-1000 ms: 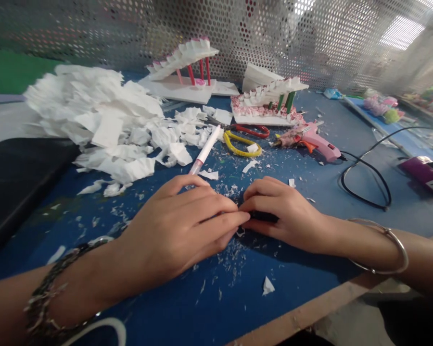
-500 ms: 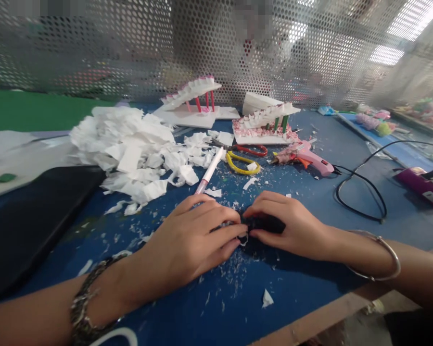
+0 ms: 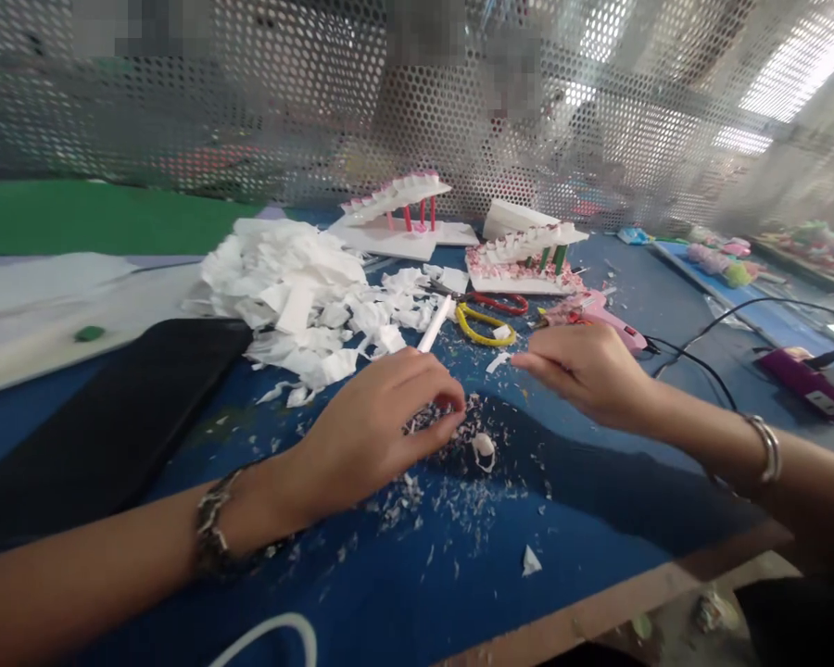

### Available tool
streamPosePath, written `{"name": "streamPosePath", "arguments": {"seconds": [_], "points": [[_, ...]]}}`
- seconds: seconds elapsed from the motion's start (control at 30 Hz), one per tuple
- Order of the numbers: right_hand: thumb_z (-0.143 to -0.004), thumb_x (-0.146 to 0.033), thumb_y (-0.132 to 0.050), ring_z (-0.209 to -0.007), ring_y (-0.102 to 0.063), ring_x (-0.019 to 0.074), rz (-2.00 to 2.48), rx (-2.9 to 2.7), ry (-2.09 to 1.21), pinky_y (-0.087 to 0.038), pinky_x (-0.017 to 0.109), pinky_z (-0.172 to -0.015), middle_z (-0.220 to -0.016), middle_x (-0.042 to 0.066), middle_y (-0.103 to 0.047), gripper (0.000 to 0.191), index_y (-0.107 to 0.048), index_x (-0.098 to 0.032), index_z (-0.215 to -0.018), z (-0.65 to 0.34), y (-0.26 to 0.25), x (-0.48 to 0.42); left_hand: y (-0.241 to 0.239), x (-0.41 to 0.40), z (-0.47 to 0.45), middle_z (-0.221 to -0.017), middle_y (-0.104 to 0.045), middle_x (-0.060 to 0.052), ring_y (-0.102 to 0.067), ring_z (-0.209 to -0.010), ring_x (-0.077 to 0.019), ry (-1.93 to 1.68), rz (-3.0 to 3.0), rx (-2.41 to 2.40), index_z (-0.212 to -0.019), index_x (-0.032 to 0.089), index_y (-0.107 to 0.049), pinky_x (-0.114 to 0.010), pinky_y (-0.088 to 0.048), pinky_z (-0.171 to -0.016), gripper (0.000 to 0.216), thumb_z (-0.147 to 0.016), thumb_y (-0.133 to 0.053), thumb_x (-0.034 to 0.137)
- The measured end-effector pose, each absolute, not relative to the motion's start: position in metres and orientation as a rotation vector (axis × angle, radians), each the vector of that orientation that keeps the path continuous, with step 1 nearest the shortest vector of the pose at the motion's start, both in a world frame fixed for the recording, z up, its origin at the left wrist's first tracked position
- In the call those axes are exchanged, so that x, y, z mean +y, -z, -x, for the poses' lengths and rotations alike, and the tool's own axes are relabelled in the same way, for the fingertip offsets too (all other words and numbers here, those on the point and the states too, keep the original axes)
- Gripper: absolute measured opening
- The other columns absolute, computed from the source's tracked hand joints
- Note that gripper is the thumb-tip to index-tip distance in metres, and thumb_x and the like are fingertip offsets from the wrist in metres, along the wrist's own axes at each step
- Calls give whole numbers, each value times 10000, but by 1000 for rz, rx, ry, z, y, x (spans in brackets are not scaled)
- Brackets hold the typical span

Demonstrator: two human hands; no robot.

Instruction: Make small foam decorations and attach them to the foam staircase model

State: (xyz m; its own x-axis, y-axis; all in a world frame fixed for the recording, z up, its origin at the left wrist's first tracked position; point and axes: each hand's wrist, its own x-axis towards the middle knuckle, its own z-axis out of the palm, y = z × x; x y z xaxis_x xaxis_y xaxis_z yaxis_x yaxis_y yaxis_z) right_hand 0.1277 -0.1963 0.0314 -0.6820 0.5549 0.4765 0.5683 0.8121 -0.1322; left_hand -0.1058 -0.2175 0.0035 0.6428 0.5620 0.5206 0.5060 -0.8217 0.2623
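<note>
My left hand [image 3: 393, 426] rests low over the blue table, its fingers curled and thumb bent around a heap of tiny paper scraps [image 3: 469, 428]. Some scraps show in the gap between thumb and fingers. A small curled white paper ring [image 3: 484, 451] lies just right of its fingertips. Above the table, my right hand [image 3: 587, 371] is closed, palm down, its fingertips close to a short white paper strip [image 3: 498, 362]. Whatever its curled fingers hold is hidden. A white pen-like stick [image 3: 436, 321] lies beyond my left hand, partly covered by it.
A large pile of torn white paper [image 3: 284, 278] stands at the left back, beside a black flat case [image 3: 139, 408]. Scissors with yellow handles [image 3: 485, 338], a pink glue gun [image 3: 615, 324] and its cord lie farther back. Two paper stair models [image 3: 403, 199] stand near the perforated screen.
My right hand has lifted away from the scrap heap and moved up and right, closing its fingers. My left hand has stayed by the heap, uncovering more scraps. The view has shifted slightly.
</note>
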Motion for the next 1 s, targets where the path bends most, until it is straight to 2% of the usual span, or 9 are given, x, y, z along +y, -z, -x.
{"name": "streamPosePath", "arguments": {"seconds": [0.07,0.13,0.2,0.3,0.37,0.47,0.77,0.87,1.0], "points": [[-964,-362,-381,-507,-331,71,826,-2537,182,-262,247,-515,-550,-21,-411,426,-426,-171,-586,-116,-41,-181,-8,-216,109,-652,-569,8,-530,-605,-121,-886,-2749,953,-769,170,-571,-237,-394,-570,230,-920,-471,313],[-954,-309,-409,-605,-410,85,848,-2580,309,-284,246,-545,-730,17,-519,271,-527,-154,-765,-101,-46,-166,-9,-217,113,-590,-541,24,-500,-538,-111,-822,-2787,938,-733,171,-566,-233,-361,-531,280,-922,-477,358],[-951,-172,-360,-682,-469,93,812,-2776,379,-281,245,-541,-909,54,-554,196,-552,-141,-977,-84,-45,-152,-7,-219,117,-607,-581,15,-534,-561,-118,-738,-2869,863,-726,172,-583,-239,-371,-557,322,-943,-437,360],[-928,-93,-362,-680,-491,90,730,-3012,552,-221,256,-506,-1000,78,-551,287,-526,-149,-1157,-59,-35,-138,-3,-226,121,-760,-679,-17,-611,-663,-144,-600,-3009,797,-895,179,-639,-257,-409,-628,349,-977,-347,352],[-937,-90,-353,-672,-500,89,698,-3073,625,-203,262,-505,-1022,82,-564,306,-532,-154,-1177,-47,-27,-134,0,-230,123,-847,-702,-35,-633,-708,-154,-530,-3058,816,-1080,180,-618,-260,-429,-659,375,-982,-317,380],[-942,-77,-334,-717,-525,113,651,-3093,701,-239,268,-521,-1002,91,-589,285,-567,-121,-1101,-37,-17,-132,5,-235,123,-892,-697,-54,-637,-745,-160,-443,-3069,837,-1206,171,-571,-259,-452,-674,423,-978,-306,409],[-945,-59,-236,-655,-513,100,637,-2871,857,-273,264,-528,-851,59,-583,332,-555,-140,-983,-53,-27,-137,8,-237,114,-829,-658,-42,-592,-664,-154,-443,-3135,692,-1194,169,-579,-278,-421,-613,374,-966,-366,376],[-959,-111,-209,-657,-515,83,749,-2775,758,-299,228,-534,-836,42,-571,357,-559,-151,-1009,-68,-43,-147,9,-237,114,-829,-661,-29,-603,-695,-164,-420,-3160,654,-1240,174,-538,-291,-407,-626,368,-951,-415,367],[-965,-301,-334,-752,-569,102,886,-2675,412,-408,227,-610,-885,40,-594,281,-580,-174,-1011,-97,-52,-172,9,-237,114,-808,-660,-22,-592,-683,-156,-412,-3204,636,-1254,166,-523,-297,-392,-640,383,-927,-474,359]]}}
